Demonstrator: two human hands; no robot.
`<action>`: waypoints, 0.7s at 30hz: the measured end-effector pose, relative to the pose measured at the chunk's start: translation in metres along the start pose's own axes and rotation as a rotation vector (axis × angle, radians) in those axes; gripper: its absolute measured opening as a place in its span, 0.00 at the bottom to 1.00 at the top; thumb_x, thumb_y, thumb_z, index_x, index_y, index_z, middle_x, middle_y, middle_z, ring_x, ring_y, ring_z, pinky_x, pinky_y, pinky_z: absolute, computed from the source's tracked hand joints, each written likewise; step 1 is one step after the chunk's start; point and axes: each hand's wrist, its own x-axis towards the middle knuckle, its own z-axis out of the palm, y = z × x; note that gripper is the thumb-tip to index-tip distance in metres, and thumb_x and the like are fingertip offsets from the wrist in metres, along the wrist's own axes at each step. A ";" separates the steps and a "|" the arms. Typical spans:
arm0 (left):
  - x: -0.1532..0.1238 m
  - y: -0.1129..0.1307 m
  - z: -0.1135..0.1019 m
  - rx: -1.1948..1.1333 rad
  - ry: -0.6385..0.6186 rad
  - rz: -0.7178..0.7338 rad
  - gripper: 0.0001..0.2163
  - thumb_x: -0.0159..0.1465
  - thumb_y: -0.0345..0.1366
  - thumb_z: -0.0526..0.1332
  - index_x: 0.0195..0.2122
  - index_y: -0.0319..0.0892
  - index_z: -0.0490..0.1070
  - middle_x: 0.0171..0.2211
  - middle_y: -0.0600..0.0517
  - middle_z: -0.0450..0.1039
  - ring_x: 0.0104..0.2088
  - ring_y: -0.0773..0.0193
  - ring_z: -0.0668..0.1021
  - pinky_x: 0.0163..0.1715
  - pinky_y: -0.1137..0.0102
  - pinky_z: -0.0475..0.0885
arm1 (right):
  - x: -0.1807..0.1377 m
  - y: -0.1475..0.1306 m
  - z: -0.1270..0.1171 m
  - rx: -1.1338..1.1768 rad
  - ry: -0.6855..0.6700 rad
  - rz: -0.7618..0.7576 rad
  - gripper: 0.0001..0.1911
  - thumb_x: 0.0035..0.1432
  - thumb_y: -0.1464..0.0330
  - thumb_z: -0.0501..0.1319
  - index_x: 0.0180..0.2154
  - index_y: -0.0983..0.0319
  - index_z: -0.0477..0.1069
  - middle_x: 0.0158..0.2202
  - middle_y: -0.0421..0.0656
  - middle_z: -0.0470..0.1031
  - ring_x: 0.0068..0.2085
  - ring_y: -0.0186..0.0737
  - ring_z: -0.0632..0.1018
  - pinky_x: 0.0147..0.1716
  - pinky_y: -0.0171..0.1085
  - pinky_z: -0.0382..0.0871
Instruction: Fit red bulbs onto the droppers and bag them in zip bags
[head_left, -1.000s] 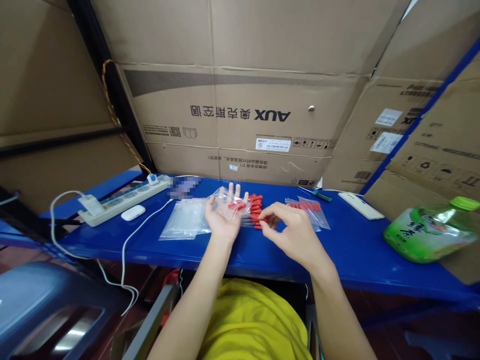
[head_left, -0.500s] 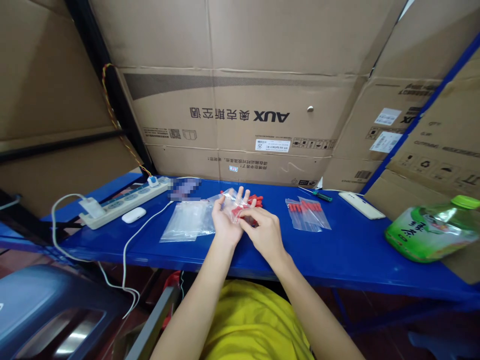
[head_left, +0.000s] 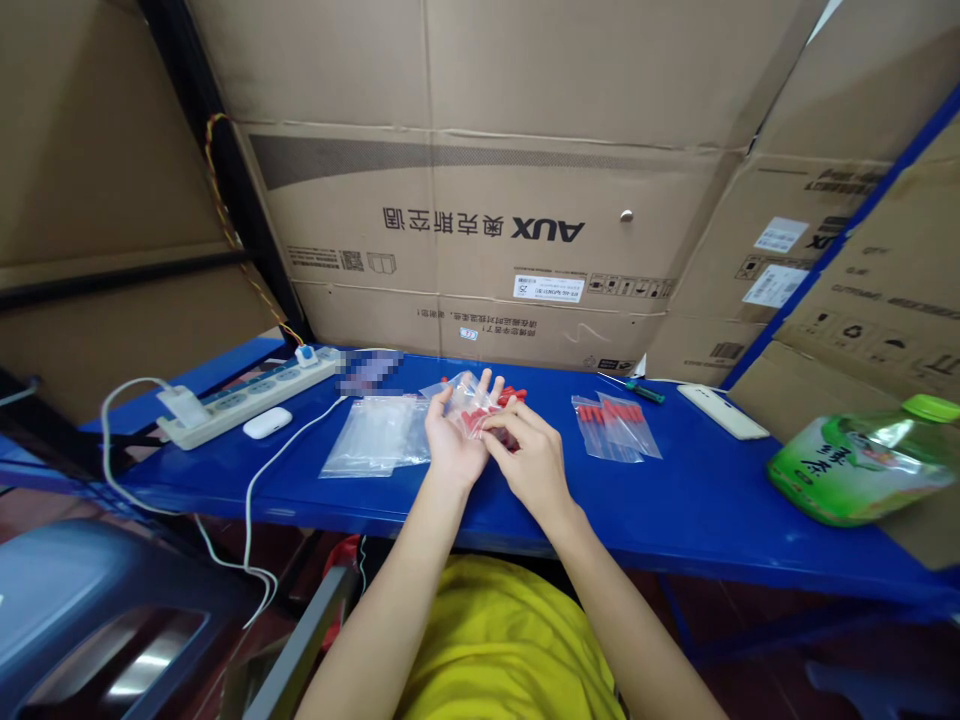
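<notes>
My left hand [head_left: 453, 436] is palm up over the blue table [head_left: 712, 500], fingers spread, with a small clear bag [head_left: 463, 395] and several red pieces [head_left: 474, 419] lying on it. My right hand [head_left: 529, 456] is right beside it, fingertips pinched together on the red pieces at the left palm. A pile of loose red pieces [head_left: 513, 396] lies just behind both hands. A stack of empty clear bags [head_left: 375, 446] lies to the left. Filled bags of red pieces [head_left: 615, 424] lie to the right.
A white power strip [head_left: 244, 397] with cables and a white earbud case [head_left: 267, 422] sit at far left. A green-handled screwdriver [head_left: 637, 388], a white remote-like object [head_left: 722, 411] and a lying green bottle [head_left: 862, 459] are at right. Cardboard boxes [head_left: 480, 230] wall the back.
My right hand moved left from the loose red pile to my left palm, bringing a red piece with it. The left hand stayed palm up, holding the bag.
</notes>
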 end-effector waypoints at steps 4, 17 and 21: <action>0.000 0.002 0.001 -0.020 0.037 0.010 0.11 0.67 0.37 0.60 0.48 0.42 0.73 0.57 0.40 0.78 0.61 0.45 0.80 0.65 0.42 0.70 | 0.005 -0.001 -0.012 0.044 -0.076 -0.020 0.04 0.67 0.71 0.66 0.40 0.57 0.81 0.43 0.43 0.82 0.45 0.43 0.81 0.48 0.39 0.73; 0.002 0.005 -0.002 -0.096 0.046 0.088 0.09 0.67 0.38 0.60 0.46 0.44 0.73 0.57 0.43 0.79 0.62 0.47 0.79 0.65 0.43 0.70 | 0.003 0.029 -0.058 -0.434 -0.601 0.169 0.07 0.62 0.72 0.72 0.42 0.57 0.80 0.44 0.43 0.79 0.42 0.43 0.80 0.41 0.38 0.65; 0.002 0.006 -0.002 -0.098 0.044 0.098 0.10 0.67 0.38 0.60 0.47 0.44 0.73 0.57 0.43 0.78 0.62 0.48 0.79 0.65 0.43 0.71 | 0.004 0.029 -0.047 -0.479 -0.584 0.160 0.08 0.62 0.77 0.68 0.42 0.59 0.78 0.44 0.45 0.79 0.46 0.45 0.80 0.43 0.38 0.65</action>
